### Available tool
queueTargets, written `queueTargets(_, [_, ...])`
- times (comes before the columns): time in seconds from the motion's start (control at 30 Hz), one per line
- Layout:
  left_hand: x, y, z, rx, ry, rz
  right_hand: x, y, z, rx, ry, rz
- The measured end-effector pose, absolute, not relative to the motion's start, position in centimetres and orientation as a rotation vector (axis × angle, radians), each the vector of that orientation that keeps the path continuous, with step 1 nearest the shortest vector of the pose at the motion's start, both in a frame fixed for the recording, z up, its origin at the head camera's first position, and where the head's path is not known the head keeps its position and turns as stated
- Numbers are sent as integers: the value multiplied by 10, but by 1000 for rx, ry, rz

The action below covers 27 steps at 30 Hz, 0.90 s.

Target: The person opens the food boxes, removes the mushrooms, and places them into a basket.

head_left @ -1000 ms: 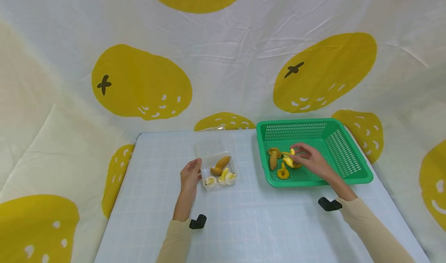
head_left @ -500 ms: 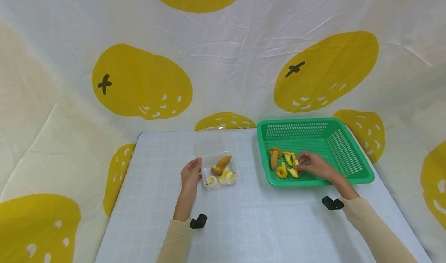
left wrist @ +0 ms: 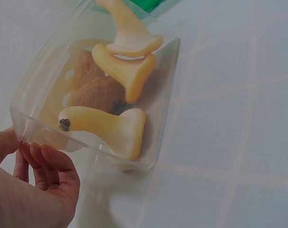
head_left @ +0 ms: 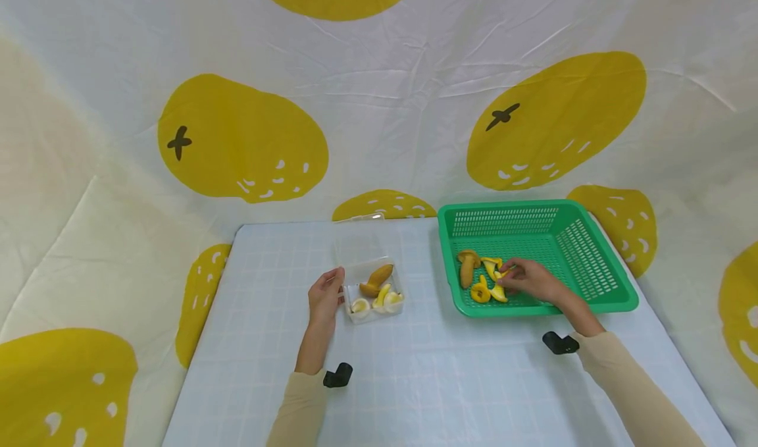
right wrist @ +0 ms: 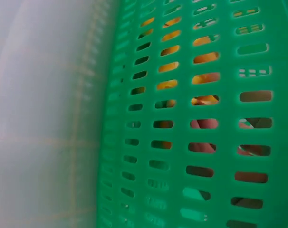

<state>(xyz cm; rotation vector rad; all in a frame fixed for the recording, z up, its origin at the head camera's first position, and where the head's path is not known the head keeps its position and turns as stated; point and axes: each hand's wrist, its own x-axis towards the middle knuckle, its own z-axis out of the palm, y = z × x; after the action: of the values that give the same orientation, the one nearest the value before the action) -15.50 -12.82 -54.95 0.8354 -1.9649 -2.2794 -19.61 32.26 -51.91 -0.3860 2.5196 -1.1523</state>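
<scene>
My left hand point(head_left: 324, 295) is at the left side of a clear plastic box point(head_left: 358, 272), thumb and fingertips pinching its rim at one corner in the left wrist view. Inside lie a brown mushroom point(head_left: 377, 280) and several pale yellow mushrooms point(left wrist: 106, 126). Over on the right, my right hand point(head_left: 530, 280) reaches into a green basket point(head_left: 592, 236), its thumb and fingers pinching a yellow mushroom point(head_left: 502, 276). Beside it in the basket lie a brown mushroom point(head_left: 467, 269) and other yellow mushrooms point(head_left: 480, 292). The basket wall point(right wrist: 182, 156) hides most of the right hand in the right wrist view.
The box's clear lid point(head_left: 357, 239) stands raised behind it, towards the back edge of the table. A pale checked cloth point(head_left: 403, 388) covers the table. A white curtain with yellow fruit prints point(head_left: 243, 137) hangs behind.
My right hand has lowered a yellow mushroom into the basket's near left part, then shifted slightly to another by its fingertips. My left hand has stayed at the box.
</scene>
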Motion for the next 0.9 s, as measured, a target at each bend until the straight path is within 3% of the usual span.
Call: queueTargets(0.9, [-156, -128, -553, 856, -1957, -2283, -203, 231, -490, -535, 2410, -1619])
